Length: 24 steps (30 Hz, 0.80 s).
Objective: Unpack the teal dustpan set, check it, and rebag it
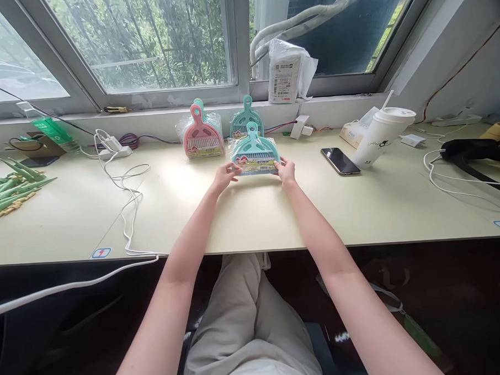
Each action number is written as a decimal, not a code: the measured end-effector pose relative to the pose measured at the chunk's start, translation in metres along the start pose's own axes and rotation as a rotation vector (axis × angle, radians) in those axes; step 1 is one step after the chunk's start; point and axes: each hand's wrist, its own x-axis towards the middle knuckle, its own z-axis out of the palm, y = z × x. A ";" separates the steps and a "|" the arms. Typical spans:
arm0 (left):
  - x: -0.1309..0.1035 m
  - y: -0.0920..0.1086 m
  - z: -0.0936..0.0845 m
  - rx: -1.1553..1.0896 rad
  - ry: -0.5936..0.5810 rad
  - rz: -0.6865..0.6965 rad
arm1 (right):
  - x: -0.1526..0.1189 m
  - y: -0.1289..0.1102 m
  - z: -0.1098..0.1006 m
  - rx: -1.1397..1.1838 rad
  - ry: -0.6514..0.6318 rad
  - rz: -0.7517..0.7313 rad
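Between my two hands stands a teal mini dustpan and brush set [254,148], upright in clear plastic wrap with a printed label across its lower part. My left hand [225,176] grips its lower left corner, fingers on the wrap. At the lower right edge, my right hand [285,169] pinches the same set. Just behind it is another teal dustpan set [247,117], partly hidden. To the left, a pink dustpan set [202,135] stands in front of several teal ones, whose handles show behind its own.
On the right lie a phone [340,161] and a tilted white cup with a straw [382,137]. A white cable [129,215] runs over the table's left part and off its front edge. A wrapped box [287,75] stands on the sill. Green leaves [16,189] lie far left.
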 end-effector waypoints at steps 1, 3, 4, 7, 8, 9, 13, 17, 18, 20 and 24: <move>0.001 -0.001 0.001 -0.018 0.018 -0.002 | 0.000 0.000 0.001 0.002 -0.014 -0.014; 0.001 0.000 0.004 -0.049 0.053 0.007 | 0.000 0.002 0.003 0.007 -0.038 -0.037; 0.000 0.002 0.005 -0.061 0.079 0.020 | 0.000 0.002 0.003 0.007 -0.049 -0.044; -0.003 0.007 0.009 -0.099 0.162 0.087 | 0.003 0.005 0.004 0.006 -0.096 -0.070; -0.003 0.007 0.010 -0.111 0.187 0.105 | 0.004 0.006 0.004 0.008 -0.118 -0.089; -0.003 0.006 0.010 -0.121 0.207 0.115 | 0.005 0.007 0.004 0.014 -0.139 -0.112; 0.003 0.001 0.005 -0.122 0.224 0.062 | 0.004 0.007 0.006 0.051 -0.172 -0.147; 0.005 0.000 0.000 -0.086 0.170 0.030 | 0.002 0.006 0.009 0.021 -0.141 -0.120; 0.005 0.000 -0.001 -0.079 0.168 0.031 | 0.002 0.005 0.009 -0.001 -0.126 -0.123; 0.005 0.002 -0.001 -0.069 0.177 0.029 | 0.000 0.005 0.010 -0.046 -0.093 -0.139; 0.004 0.003 0.000 -0.062 0.177 0.021 | -0.004 0.003 0.009 -0.122 -0.079 -0.220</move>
